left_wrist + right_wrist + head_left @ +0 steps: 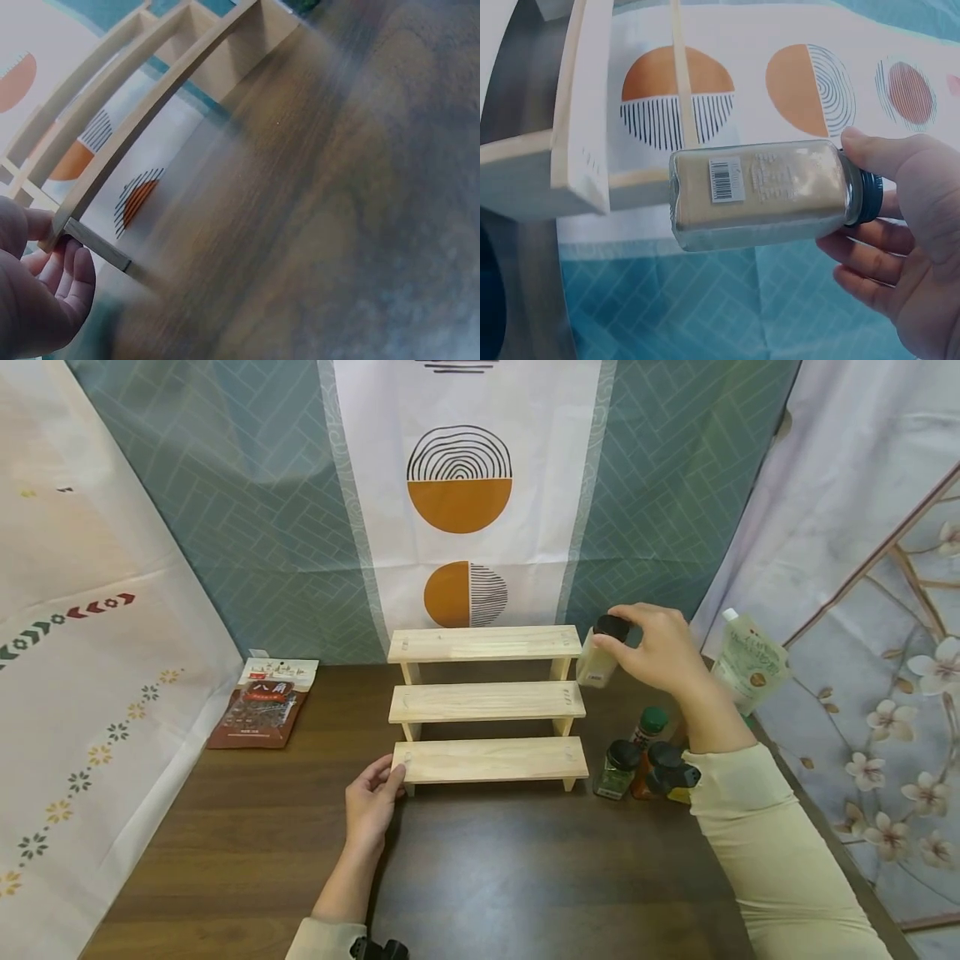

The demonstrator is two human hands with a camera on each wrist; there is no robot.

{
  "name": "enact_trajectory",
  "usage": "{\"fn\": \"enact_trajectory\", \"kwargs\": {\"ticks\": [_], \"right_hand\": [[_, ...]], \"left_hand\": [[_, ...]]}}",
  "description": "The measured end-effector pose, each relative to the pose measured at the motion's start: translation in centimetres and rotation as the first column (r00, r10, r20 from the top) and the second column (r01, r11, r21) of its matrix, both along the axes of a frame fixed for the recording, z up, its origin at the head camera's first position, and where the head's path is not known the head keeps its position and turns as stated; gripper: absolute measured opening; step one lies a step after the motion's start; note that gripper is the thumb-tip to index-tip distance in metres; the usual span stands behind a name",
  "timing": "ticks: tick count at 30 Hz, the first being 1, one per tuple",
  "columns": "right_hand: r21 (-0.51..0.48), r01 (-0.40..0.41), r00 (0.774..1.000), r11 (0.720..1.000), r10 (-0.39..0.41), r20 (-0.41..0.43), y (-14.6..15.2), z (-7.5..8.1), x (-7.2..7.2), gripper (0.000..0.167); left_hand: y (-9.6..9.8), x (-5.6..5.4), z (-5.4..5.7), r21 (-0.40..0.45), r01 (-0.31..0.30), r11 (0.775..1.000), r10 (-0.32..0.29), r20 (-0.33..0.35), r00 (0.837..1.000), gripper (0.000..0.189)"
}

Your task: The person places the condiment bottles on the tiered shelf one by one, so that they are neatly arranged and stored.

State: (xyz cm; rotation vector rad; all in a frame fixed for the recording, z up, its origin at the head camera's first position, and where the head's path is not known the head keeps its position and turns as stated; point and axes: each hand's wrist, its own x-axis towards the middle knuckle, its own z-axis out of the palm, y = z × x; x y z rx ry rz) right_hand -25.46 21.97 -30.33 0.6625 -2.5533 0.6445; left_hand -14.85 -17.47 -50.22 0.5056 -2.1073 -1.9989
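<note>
A three-step wooden rack stands on the table against the back cloth. My left hand grips the left end of its lowest step, thumb on top and fingers beneath, as the left wrist view also shows. By its black lid, my right hand holds a glass spice jar of pale yellow powder. The jar is in the air at the right end of the top step, slightly tilted in the head view. A barcode label is visible on its side in the right wrist view.
Several spice jars with black or green lids cluster right of the rack, partly behind my right forearm. A pale green spouted pouch stands behind that forearm. A brown packet lies at the back left. Cloths hang around the table.
</note>
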Motion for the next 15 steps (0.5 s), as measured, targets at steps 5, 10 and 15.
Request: {"fn": "enact_trajectory", "kwargs": {"ticks": [5,10,15], "right_hand": [[-0.021,-0.028,1.0,0.999,0.028,0.002,-1.4,0.6,-0.5,0.05],[-0.03,-0.054,0.999,0.998,0.054,-0.006,-2.8,1.1,-1.2,0.049],[-0.05,-0.075,0.997,0.996,0.076,0.012,-4.3,1.5,-1.7,0.047]], "left_hand": [[-0.2,0.0,0.0,-0.009,0.003,1.0,-0.003,0.005,1.0,0.036],[-0.3,-0.1,0.3,-0.019,0.012,1.0,-0.012,0.007,1.0,0.036],[-0.3,-0.1,0.3,-0.019,0.018,1.0,-0.017,0.011,1.0,0.035]]}}
